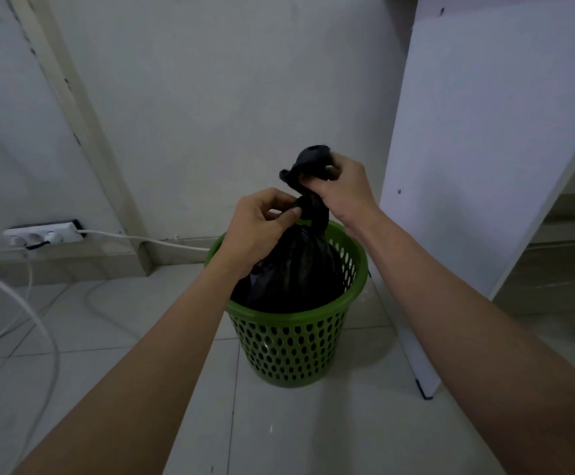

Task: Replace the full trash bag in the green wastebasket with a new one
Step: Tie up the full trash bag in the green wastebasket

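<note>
Bag (pixel 293 269): black, full, neck knotted, still sitting in bin (pixel 289 347). Left hand (pixel 262 224) pinches knot; right hand (pixel 341 186) grips tail. Lift-out, new liner pending.

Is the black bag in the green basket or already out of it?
In. The bag sits inside the basket; its twisted neck rises above, held by the left hand and right hand.
</note>
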A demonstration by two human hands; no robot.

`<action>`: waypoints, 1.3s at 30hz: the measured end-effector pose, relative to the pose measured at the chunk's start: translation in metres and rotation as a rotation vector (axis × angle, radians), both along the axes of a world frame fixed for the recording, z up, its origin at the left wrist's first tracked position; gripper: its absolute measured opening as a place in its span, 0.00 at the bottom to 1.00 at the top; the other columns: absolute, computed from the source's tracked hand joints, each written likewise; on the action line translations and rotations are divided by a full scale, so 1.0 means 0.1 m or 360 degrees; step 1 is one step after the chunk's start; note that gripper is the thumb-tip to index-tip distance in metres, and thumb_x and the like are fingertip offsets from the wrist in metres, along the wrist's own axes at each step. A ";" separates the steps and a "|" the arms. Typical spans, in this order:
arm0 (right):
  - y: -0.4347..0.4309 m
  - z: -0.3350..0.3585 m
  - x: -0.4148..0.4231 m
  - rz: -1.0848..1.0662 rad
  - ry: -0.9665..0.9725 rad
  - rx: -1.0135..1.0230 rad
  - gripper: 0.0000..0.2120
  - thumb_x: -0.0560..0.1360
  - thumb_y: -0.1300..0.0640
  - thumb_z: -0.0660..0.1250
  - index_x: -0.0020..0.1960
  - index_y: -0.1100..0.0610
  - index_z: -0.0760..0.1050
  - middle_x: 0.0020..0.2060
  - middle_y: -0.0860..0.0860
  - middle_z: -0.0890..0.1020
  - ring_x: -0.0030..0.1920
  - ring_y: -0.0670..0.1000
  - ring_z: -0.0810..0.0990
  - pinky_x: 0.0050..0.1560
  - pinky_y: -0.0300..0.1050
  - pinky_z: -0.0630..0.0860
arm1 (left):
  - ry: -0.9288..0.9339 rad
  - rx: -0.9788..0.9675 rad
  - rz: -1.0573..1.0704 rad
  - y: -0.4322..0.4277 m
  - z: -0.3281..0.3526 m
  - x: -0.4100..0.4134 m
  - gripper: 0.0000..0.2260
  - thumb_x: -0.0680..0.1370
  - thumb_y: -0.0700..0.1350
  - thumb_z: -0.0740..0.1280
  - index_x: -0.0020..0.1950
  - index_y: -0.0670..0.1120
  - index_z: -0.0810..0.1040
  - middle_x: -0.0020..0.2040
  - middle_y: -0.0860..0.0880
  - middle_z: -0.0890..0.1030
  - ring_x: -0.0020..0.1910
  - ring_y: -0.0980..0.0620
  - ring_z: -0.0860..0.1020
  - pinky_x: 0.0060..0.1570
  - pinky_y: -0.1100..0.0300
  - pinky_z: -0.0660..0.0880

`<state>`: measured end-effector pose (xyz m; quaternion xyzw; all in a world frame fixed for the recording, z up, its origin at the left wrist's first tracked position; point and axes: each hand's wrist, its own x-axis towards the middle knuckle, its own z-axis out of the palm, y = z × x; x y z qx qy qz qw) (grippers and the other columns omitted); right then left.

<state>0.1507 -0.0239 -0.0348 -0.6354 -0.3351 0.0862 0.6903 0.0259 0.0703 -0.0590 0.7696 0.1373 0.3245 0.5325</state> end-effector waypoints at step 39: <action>-0.15 0.04 0.01 0.0429 -0.0218 -0.0679 0.09 0.79 0.64 0.68 0.55 0.56 0.70 0.43 0.60 0.83 0.38 0.52 0.81 0.42 0.45 0.79 | 0.0072 0.0383 0.0183 0.20 -0.12 0.08 0.04 0.83 0.44 0.63 0.54 0.50 0.76 0.44 0.47 0.83 0.44 0.44 0.82 0.44 0.50 0.79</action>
